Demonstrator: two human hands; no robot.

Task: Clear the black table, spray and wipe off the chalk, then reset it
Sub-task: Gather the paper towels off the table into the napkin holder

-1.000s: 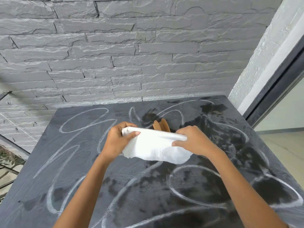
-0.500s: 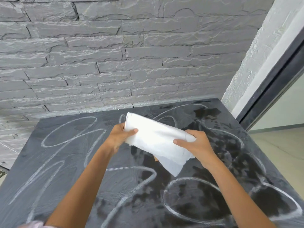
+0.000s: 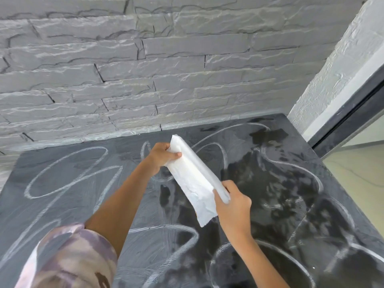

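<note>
Folded white paper towel, held slantwise over the black slate-textured table. My left hand pinches its far, upper end, thumb pressed across the front. My right hand grasps its near, lower end, fingers curled round the fold; a loose corner hangs below them. White chalk loops cross the top; dark wet patches lie right of the towel. Far edge: against the grey stone-block wall. Right edge: beside a white textured wall and dark frame. Tabletop extends on all sides of both hands, widest to the left.
</note>
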